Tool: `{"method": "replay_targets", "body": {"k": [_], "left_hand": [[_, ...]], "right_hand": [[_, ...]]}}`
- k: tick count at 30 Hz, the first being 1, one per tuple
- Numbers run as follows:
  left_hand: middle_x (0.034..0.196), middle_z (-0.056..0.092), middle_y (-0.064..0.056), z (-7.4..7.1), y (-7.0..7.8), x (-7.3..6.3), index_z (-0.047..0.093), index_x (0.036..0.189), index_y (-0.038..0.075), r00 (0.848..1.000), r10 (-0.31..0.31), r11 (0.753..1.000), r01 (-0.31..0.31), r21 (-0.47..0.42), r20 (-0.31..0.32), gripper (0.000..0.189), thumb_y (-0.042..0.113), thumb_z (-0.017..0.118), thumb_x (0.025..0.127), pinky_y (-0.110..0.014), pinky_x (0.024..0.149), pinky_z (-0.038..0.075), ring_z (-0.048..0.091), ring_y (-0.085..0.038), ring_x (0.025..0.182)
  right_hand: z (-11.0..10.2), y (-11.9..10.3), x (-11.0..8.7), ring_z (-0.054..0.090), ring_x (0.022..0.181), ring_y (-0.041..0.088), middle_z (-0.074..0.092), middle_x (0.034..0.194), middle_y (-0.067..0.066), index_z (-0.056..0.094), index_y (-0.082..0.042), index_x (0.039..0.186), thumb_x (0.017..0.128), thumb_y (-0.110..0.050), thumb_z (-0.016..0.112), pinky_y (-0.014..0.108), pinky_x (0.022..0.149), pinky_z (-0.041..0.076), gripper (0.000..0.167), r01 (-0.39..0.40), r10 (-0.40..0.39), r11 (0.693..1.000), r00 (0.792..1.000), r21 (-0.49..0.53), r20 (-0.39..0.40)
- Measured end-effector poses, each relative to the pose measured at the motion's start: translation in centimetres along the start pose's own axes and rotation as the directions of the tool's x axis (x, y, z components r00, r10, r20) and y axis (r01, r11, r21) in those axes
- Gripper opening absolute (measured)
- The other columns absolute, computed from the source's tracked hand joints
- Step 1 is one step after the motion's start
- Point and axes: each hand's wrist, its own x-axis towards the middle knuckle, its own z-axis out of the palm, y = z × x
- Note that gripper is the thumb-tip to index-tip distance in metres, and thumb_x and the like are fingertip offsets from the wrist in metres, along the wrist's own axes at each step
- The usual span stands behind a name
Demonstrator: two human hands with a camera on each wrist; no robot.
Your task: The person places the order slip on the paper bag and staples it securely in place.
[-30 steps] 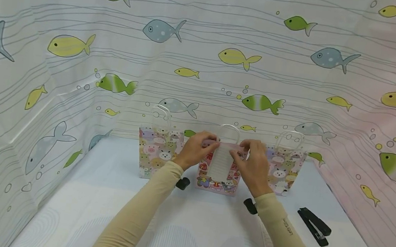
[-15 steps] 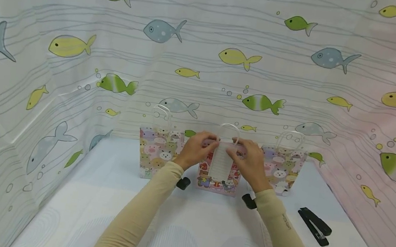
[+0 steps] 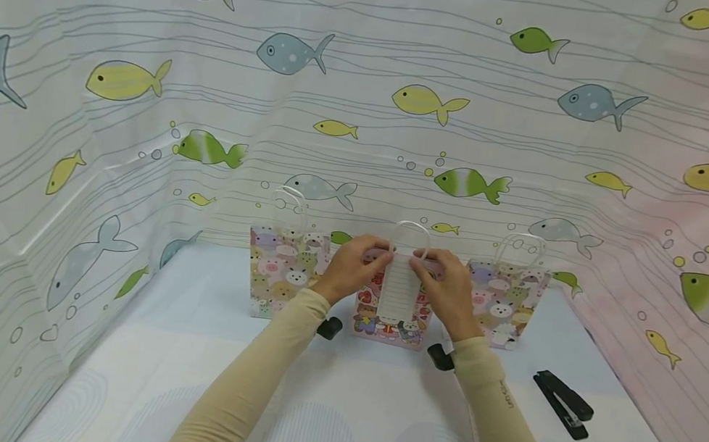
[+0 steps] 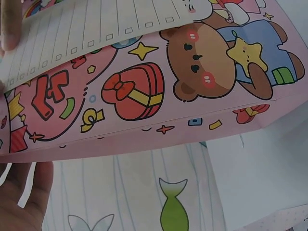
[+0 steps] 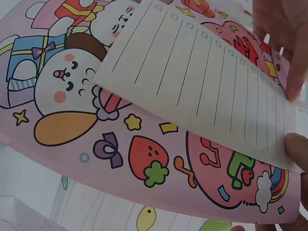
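On the left, a left animal bag (image 3: 279, 271) stands up on the pale surface (image 3: 334, 401), with little animal faces all over it. Just beside it is the person's left hand (image 3: 349, 270), coming out of a tan sleeve. Its grip is narrow: the thumb is in front and the fingers are behind, and they pinch the paper slip (image 3: 399, 292) and the pink bag (image 3: 386, 332) together at the top edge. The pink bag stands in the middle, with a white handle (image 3: 411, 226) looping up between the hands. In the left wrist view, it shows a brown bear (image 4: 204, 62) with a yellow star. The paper slip is in front of the bag and has black lines and a row of tiny boxes. Next comes the right hand (image 3: 448, 290), also in a tan sleeve. Its grip is narrow too, and it pinches the other top corner of the slip against the bag. Past this hand, a right animal bag (image 3: 505, 307) stands near the pink one. Farthest right, and closer to the person, a black stapler (image 3: 562, 405) lies on the surface
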Motion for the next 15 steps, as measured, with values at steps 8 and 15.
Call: {"method": "replay_targets", "body": {"k": [8, 15], "left_hand": [[0.114, 0.070, -0.003, -0.12, 0.19, 0.04, 0.071, 0.121, 0.010, 1.000, -0.005, 1.000, 0.005, 0.017, -0.009, 0.029, 0.030, 0.066, 0.101, -0.035, 0.093, 0.053, 0.065, -0.018, 0.108], [0.114, 0.070, -0.002, -0.02, 0.21, 0.11, 0.073, 0.119, 0.011, 1.000, -0.023, 0.999, 0.023, 0.036, -0.016, 0.029, 0.032, 0.066, 0.101, -0.035, 0.091, 0.054, 0.066, -0.017, 0.106]], "right_hand": [[0.16, -0.20, 0.05, 0.064, 0.106, 0.026, 0.073, 0.110, 0.005, 0.074, -0.012, 0.105, 0.093, -0.027, 0.076, 0.046, 0.084, 0.052, 0.020, -0.007, 0.007, 1.000, 1.000, 0.004, -0.021], [0.03, -0.22, -0.05, 0.064, 0.105, 0.025, 0.073, 0.110, 0.004, 0.075, -0.012, 0.105, 0.093, -0.028, 0.076, 0.045, 0.083, 0.052, 0.020, -0.006, 0.006, 1.000, 1.000, -0.002, -0.018]]}}
